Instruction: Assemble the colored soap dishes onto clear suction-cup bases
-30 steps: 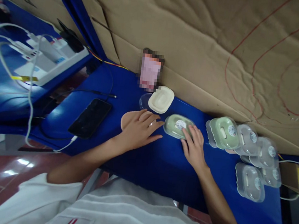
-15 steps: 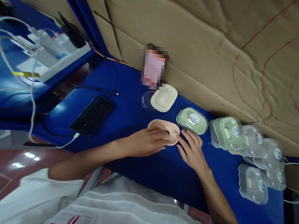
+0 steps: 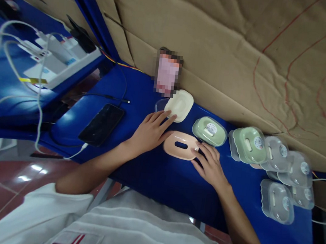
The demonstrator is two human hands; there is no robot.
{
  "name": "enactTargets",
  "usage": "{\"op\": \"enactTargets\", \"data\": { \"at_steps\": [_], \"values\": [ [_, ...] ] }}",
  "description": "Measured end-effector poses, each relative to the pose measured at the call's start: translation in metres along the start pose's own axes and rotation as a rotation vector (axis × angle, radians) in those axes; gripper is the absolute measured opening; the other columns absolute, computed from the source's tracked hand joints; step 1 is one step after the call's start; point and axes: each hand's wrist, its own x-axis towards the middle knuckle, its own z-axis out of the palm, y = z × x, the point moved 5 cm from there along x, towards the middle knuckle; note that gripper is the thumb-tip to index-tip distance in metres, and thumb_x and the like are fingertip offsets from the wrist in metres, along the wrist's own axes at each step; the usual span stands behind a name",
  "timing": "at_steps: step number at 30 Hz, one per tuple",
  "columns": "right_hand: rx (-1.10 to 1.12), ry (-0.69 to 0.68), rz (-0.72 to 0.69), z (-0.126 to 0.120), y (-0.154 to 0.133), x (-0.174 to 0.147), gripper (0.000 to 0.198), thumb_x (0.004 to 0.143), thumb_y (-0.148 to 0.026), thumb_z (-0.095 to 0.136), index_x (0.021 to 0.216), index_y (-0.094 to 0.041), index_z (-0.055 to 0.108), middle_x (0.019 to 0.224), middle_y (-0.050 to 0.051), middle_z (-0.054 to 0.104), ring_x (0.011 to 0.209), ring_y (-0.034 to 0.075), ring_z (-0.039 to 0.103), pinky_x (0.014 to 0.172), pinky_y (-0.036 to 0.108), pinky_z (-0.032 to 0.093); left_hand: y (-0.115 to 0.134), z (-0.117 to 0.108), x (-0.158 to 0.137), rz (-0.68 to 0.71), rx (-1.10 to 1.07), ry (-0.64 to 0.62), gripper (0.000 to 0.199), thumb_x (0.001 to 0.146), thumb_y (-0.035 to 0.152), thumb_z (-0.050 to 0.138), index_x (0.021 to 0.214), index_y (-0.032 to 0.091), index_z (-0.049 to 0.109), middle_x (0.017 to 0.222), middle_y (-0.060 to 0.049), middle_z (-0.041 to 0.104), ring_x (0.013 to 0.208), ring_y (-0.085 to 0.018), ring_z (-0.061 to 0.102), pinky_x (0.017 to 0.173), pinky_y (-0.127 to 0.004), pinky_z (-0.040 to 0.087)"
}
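A peach soap dish [image 3: 172, 148], oval with a dark slot in its middle, rests on the blue table in front of me. My right hand [image 3: 209, 163] holds its right end with the fingertips on the rim. Up and to the left, my left hand [image 3: 150, 130] has its fingers apart, the tips at the near edge of a cream dish [image 3: 182, 102]. This cream dish partly covers a clear plastic piece [image 3: 160, 105]. Just behind the peach dish sits a green soap dish [image 3: 204, 132] under a clear, labelled cover.
Several clear-covered dishes, green [image 3: 246, 142] and grey [image 3: 278, 200], are grouped on the right. To the left lie a black phone [image 3: 101, 125] with a white cable and a power strip [image 3: 75, 66]. A blurred-out upright object [image 3: 168, 74] leans on the cardboard wall [image 3: 216, 54].
My left hand has left the peach dish and moved up and left to the cream dish, uncovering the slot. My right hand stays at the peach dish's right end.
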Motion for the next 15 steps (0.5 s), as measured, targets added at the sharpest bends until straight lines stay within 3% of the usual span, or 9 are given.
{"op": "enactTargets", "data": {
  "at_steps": [5,15],
  "values": [
    [0.004,-0.007,0.009,0.002,0.0017,-0.002,0.045,0.105,-0.035,0.066,0.149,-0.029,0.061,0.153,0.013,0.065,0.145,0.033,0.058,0.117,0.055,0.049,0.0009,0.0022,-0.0001,-0.003,-0.005,0.004,0.045,0.111,0.037,0.05,0.151,0.018,0.061,0.147,-0.021,0.063,0.136,-0.04,0.06,0.109,-0.058,0.053],
    [-0.002,-0.005,-0.006,-0.0007,0.001,0.0005,0.042,0.105,-0.032,0.067,0.146,-0.025,0.061,0.153,0.015,0.065,0.145,0.033,0.058,0.116,0.054,0.05,0.0023,0.0012,-0.001,0.025,-0.008,0.018,0.037,0.111,0.035,0.05,0.134,0.014,0.07,0.14,-0.022,0.064,0.134,-0.039,0.059,0.105,-0.055,0.055]
  ]
}}
